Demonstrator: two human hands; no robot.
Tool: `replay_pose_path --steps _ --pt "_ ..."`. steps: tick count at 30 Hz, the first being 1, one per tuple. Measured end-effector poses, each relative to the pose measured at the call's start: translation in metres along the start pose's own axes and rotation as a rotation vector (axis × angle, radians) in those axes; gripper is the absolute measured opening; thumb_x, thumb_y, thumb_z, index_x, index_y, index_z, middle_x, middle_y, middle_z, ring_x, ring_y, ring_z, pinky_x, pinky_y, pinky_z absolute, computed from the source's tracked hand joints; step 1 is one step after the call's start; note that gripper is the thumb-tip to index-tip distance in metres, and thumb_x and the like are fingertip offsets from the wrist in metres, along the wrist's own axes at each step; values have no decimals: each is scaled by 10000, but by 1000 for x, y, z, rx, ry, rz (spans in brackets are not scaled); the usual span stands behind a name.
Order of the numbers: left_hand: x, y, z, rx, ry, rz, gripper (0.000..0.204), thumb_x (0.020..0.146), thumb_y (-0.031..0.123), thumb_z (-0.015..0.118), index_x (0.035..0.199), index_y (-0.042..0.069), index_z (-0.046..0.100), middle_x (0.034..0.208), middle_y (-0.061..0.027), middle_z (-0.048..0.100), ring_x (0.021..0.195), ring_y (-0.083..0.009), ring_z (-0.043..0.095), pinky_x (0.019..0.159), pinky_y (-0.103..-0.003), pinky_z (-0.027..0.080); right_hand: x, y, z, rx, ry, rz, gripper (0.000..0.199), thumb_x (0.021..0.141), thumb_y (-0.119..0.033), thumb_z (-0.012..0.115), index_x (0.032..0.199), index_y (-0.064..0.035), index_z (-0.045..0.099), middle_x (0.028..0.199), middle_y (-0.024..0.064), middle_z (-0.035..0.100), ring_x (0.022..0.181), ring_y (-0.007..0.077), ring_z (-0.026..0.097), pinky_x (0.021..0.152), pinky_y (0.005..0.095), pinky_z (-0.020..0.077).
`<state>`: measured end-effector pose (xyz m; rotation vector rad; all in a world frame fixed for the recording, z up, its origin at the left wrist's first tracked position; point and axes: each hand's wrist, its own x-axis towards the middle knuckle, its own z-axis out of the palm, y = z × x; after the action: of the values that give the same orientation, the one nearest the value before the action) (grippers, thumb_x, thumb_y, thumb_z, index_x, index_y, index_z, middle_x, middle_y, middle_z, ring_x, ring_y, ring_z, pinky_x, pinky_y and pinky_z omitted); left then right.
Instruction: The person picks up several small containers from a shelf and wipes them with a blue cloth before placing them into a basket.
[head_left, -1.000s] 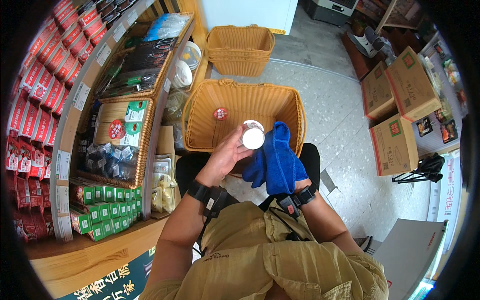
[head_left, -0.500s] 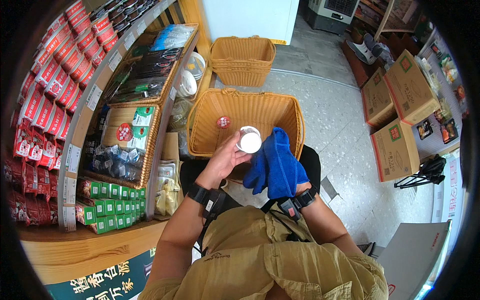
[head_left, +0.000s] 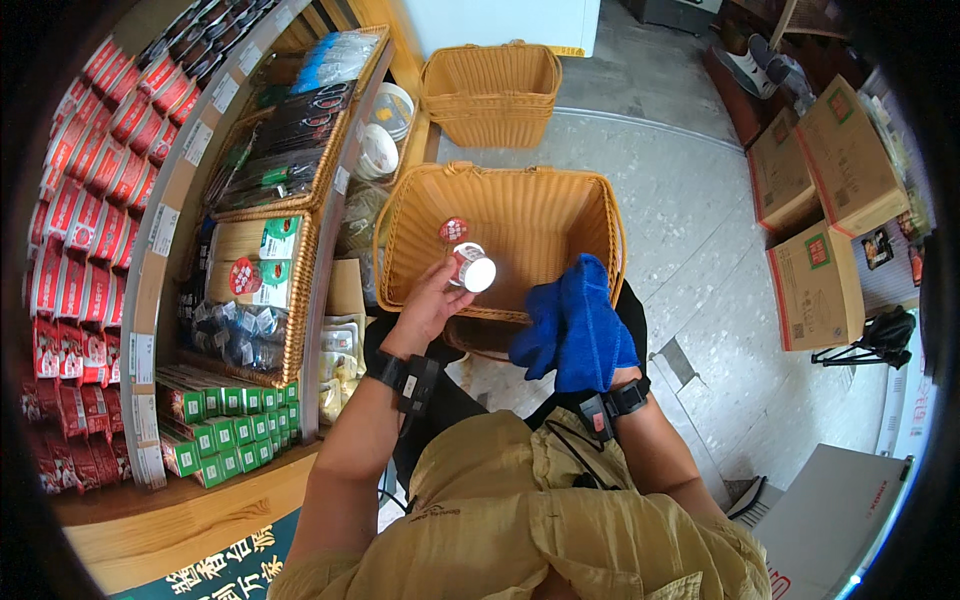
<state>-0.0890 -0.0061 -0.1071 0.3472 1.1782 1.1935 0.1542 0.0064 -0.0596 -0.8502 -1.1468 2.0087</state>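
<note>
My left hand (head_left: 428, 308) is closed around a small tub (head_left: 473, 270) with a round white end and a reddish printed side. The tub is tilted, over the near left part of a tan woven basket (head_left: 610, 222). A blue cloth (head_left: 590, 335) covers my right hand and hangs about it like a mitt. Its fingers are hidden under the fabric; only the wrist shows. The cloth is apart from the tub, over the basket's near right rim. Inside the basket lies a small round thing with a red printed top (head_left: 453, 230).
Stacked baskets (head_left: 490, 130) stand beyond the near one. At my left, a shelf (head_left: 150, 300) holds red-labelled tubs (head_left: 85, 215), green boxes (head_left: 235, 430) and woven trays of packaged goods. Cardboard boxes (head_left: 815, 290) and a folded black stand (head_left: 875, 340) sit at the right.
My left hand has moved slightly left with the tub, whose reddish side now shows more. The blue cloth has shifted right, away from the tub. The view has shifted a little.
</note>
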Motion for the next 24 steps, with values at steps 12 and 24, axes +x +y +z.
replay_pose_path --steps 12,24 --pt "84 4 -43 347 285 14 353 874 254 541 1172 73 487 1020 -38 576 833 -135 576 683 -270 476 16 -31 -3 182 400 138 311 917 -400 385 899 -96 449 692 86 494 504 231 506 434 361 435" --pt "209 -2 -55 1138 487 338 210 840 155 570 982 13 633 794 -157 637 678 -237 596 580 -372 483 56 -15 -36 192 206 423 529 917 -515 169 1146 -66 329 882 172 552 685 353 612 499 428 514"
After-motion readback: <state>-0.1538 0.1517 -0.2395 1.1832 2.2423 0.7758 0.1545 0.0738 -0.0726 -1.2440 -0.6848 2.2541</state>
